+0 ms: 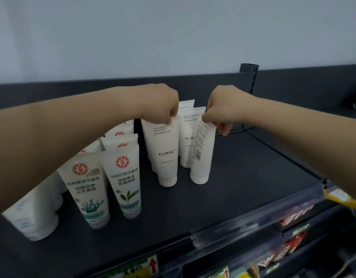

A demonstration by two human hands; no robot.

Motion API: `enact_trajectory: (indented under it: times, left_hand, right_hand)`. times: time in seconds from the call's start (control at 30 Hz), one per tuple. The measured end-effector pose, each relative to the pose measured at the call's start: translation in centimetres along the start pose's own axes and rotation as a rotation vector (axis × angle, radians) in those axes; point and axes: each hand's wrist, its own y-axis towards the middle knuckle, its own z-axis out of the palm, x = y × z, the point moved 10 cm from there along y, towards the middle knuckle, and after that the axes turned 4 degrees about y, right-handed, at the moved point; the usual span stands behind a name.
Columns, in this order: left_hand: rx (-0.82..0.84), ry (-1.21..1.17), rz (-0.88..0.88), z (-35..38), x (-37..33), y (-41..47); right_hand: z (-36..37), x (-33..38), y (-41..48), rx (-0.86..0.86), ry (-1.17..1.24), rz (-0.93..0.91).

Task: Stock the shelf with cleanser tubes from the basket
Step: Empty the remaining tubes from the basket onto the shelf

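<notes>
Far left there's a bunch of plain white tubes (32,217), smooth and a bit blurry. Next to them are rows of matte white tubes with red round seals: the front two carry a seaweed print (86,189) and a green tea leaf print (126,183). All stand cap-down on the dark matte shelf (233,187).

The left hand (163,105) has its fingers curled, pinching the flat crimped top of a white FLORAL tube (163,153). Another FLORAL tube (186,137) stands just behind. The right hand (223,111) pinches the top edge of a third tube (202,155), turned barcode-side out and tilted slightly, with its round cap on the shelf.

A clear glossy plastic rail (253,217) runs along the shelf's front edge, with a yellow tag (341,199) at the far right.
</notes>
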Motion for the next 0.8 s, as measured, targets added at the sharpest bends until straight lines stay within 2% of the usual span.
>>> enact_trajectory:
  times: [0.27, 0.43, 0.5, 0.63, 0.8]
  left_hand:
    - [0.010, 0.005, -0.022, 0.0, 0.0, 0.4]
    - [0.044, -0.015, -0.071, 0.3, 0.3, 0.4]
    - [0.053, -0.033, -0.094, 0.2, 0.3, 0.4]
    - [0.087, -0.044, -0.144, 0.5, 0.5, 0.6]
    - [0.107, -0.064, -0.195, 0.4, 0.5, 0.4]
  right_hand:
    - [-1.1, -0.1, 1.1, 0.027, -0.074, -0.073]
    - [-2.7, 1.7, 1.6, -0.019, -0.261, -0.412]
    - [-2.3, 2.1, 1.4, 0.030, -0.305, -0.533]
    - [-0.8, 2.1, 1.3, 0.160, -0.344, -0.637]
    - [-0.5, 2.9, 1.4, 0.142, -0.393, -0.748]
